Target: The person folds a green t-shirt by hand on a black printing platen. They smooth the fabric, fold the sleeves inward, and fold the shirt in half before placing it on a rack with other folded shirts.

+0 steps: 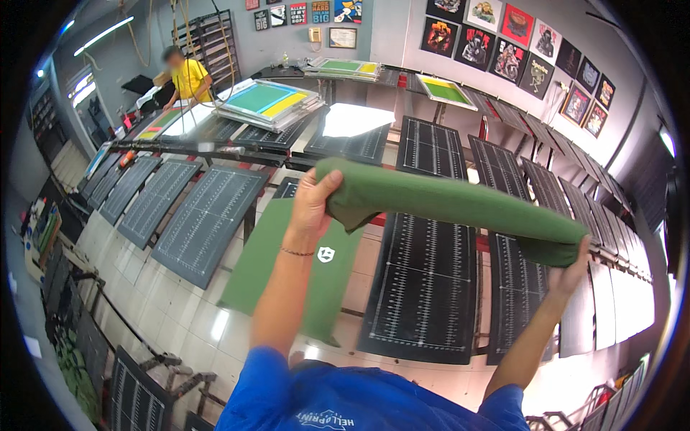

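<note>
A green T-shirt [445,201], its kind judged by the cloth and the similar one below, hangs stretched in a wide band between my raised hands. My left hand [315,201] grips its left end, thumb on top and the fingers partly hidden behind the cloth. At the lower right end, my right hand [573,262] is closed on the edge, slightly blurred. Loose folds droop near both hands. Below, left of centre, a second green T-shirt [287,266] with a small white emblem [325,255] lies spread over a board. A dark ruled board [417,287] lies beneath the held cloth.
Rows of dark ruled boards [208,223] stand tilted on both sides. Framed printing screens [269,104] are stacked on the far row, beside a white sheet [356,121]. A person in yellow [190,79] works at the far left. Metal racks [172,373] stand at lower left.
</note>
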{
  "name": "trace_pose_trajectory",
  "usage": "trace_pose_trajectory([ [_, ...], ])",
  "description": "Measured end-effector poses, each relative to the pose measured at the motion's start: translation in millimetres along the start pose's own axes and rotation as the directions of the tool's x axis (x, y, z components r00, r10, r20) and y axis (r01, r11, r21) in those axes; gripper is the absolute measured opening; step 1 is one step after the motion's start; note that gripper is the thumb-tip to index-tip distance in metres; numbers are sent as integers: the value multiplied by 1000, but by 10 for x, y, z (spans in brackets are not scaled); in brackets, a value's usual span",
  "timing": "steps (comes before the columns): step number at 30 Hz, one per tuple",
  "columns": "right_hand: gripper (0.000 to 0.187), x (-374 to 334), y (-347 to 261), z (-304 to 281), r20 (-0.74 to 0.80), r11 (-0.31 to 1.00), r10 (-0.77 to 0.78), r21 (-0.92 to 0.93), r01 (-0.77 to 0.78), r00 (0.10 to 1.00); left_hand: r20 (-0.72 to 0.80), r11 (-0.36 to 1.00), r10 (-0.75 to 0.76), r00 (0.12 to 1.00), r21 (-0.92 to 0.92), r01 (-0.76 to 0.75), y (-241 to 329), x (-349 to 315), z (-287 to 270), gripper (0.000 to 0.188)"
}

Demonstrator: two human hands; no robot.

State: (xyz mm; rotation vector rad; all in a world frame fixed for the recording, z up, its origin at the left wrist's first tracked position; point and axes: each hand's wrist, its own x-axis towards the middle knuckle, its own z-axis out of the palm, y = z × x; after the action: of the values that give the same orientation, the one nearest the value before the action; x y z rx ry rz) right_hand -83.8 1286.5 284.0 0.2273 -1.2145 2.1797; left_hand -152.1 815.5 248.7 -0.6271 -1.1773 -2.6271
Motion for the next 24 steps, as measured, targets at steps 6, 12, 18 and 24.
trace_pose_trajectory([
  [6,42,-585,-136,1320,9,882,-218,-426,202,976,12,990,59,998,131,-60,1448,209,-470,21],
  [12,48,-628,882,2196,-89,675,13,-734,-74,996,-162,935,-6,987,348,63,2088,401,-1398,25],
  [18,35,-563,1977,2405,24,886,392,-279,-370,920,-96,943,-215,972,237,232,1967,683,-2523,26],
  [24,35,-561,1511,3013,73,921,291,-291,-258,954,-64,949,-118,991,287,131,2500,698,-2286,26],
])
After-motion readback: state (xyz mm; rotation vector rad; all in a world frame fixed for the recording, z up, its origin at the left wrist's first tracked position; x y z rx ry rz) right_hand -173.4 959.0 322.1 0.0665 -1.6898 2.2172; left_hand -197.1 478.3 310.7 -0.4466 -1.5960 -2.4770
